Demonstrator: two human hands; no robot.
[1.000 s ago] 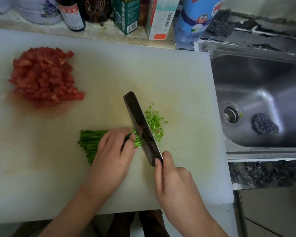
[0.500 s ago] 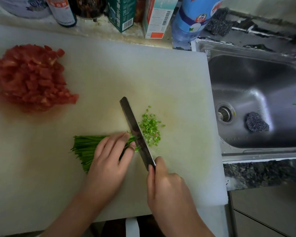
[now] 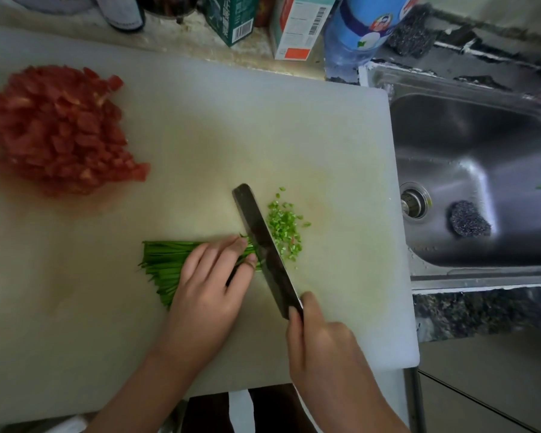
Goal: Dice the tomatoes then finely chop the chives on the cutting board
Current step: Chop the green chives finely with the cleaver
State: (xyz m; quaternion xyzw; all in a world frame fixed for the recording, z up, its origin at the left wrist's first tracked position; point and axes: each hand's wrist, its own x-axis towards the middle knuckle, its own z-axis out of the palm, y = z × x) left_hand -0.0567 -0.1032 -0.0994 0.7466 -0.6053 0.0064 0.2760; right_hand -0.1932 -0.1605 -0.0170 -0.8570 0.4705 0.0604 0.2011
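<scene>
A heap of diced tomatoes [image 3: 60, 129] lies at the far left of the white cutting board [image 3: 231, 120]. Nearer the middle, a bundle of chives [image 3: 163, 260] lies flat, pinned under the left hand [image 3: 206, 292], whose bent fingers and thumb clasp the stalks close to their cut end. Just right of those fingertips the dark knife [image 3: 263, 242] crosses the bundle at a slant. A small pile of chopped bits [image 3: 285, 229] lies beside the blade. The right hand [image 3: 322, 345] grips the knife at its heel. Right of the board is a steel sink [image 3: 481, 145] with a scouring pad [image 3: 467, 223] near its drain.
</scene>
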